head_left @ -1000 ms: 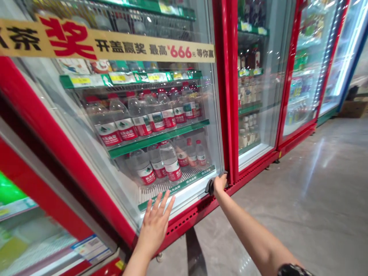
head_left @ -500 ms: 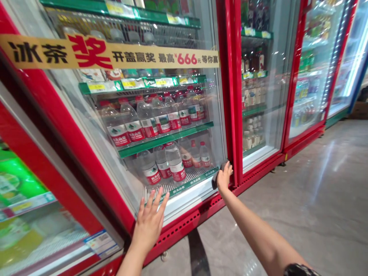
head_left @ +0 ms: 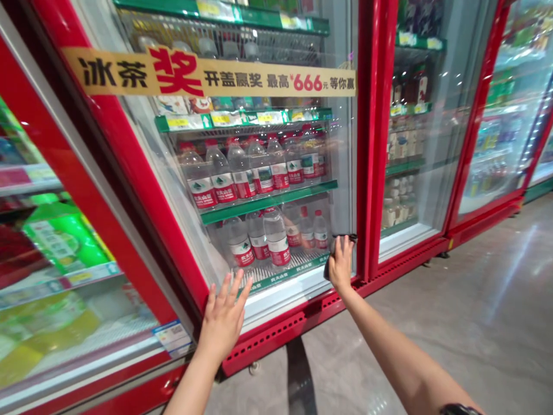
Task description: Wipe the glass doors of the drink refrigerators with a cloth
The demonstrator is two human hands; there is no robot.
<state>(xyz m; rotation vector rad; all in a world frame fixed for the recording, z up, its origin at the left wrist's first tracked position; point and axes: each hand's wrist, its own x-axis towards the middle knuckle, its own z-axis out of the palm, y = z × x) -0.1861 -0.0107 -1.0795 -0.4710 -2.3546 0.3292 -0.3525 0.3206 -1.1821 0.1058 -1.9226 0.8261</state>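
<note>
My left hand [head_left: 224, 317] is spread with fingers apart, palm toward the glass door [head_left: 276, 297] of a red drinks cooler, near its lower left corner. I cannot tell whether it touches the glass. At the door's lower right, my right hand [head_left: 341, 265] presses a small dark, flat thing [head_left: 327, 268] against the glass. Its kind is mostly hidden behind the fingers. Inside the door, water bottles [head_left: 277, 245] with red and white labels stand on the bottom shelf. More bottles [head_left: 244, 176] line the shelf above.
A yellow printed strip [head_left: 242, 78] crosses the door. At left, another cooler holds green bottles [head_left: 60, 236]. Further glass-door coolers [head_left: 415, 242] run to the right. A red perforated base [head_left: 276, 334] edges the grey floor [head_left: 415, 323].
The view has shifted left, so the cooler sits further right in the picture. My right hand has turned more upright over the dark thing. My left hand stays spread.
</note>
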